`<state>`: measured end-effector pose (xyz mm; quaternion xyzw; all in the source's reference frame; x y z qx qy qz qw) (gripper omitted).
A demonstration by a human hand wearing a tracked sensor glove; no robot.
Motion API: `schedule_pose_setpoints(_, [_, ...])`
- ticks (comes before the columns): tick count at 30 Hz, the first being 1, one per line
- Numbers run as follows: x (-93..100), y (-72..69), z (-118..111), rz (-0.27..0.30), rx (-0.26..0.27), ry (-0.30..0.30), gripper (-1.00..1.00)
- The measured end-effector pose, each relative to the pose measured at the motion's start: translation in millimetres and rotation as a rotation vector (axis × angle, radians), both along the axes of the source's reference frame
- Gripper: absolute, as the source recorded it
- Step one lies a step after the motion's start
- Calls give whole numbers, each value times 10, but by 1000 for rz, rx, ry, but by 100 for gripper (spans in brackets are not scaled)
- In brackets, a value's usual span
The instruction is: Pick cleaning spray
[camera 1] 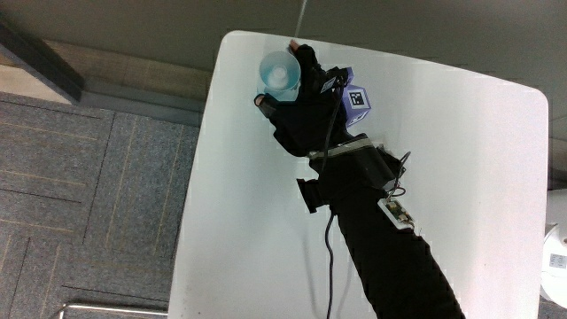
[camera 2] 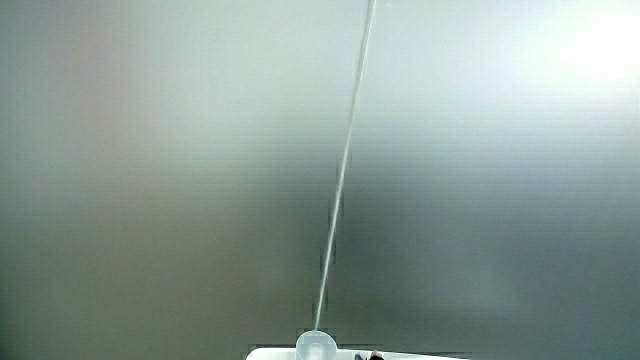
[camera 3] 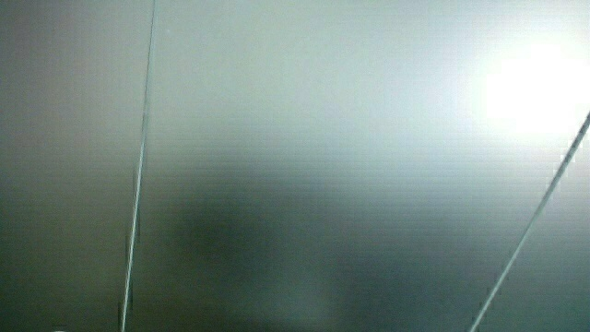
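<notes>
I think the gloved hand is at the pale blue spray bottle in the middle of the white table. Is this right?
Not quite. The main view shows the hand at the spray bottle, but the bottle stands near the edge of the table farthest from the person, not in the middle.

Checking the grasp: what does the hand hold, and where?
The hand is at the pale blue spray bottle; whether it grips it cannot be told.

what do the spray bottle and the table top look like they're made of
Cleaning spray: looks like translucent pale-blue plastic, since light passes through its rounded top. Table: smooth white top with a soft sheen, probably laminate or painted board; I can't tell which. The hand wraps the bottle. The side views show mostly pale wall.
</notes>
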<state>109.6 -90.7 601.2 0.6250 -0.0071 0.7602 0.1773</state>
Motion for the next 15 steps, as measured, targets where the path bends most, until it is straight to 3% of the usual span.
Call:
schedule_pose_setpoints(4, [4, 3, -39, 7, -11, -3, 100])
schedule_pose_setpoints(7, [-4, -2, -14, 7, 3, -13, 100])
schedule_pose_setpoints(11, [15, 12, 3, 14, -18, -42, 100])
schedule_pose_setpoints(14, [9, -5, -46, 1, -8, -34, 100])
schedule_pose_setpoints(15, [-17, -10, -91, 4, 14, -66, 100])
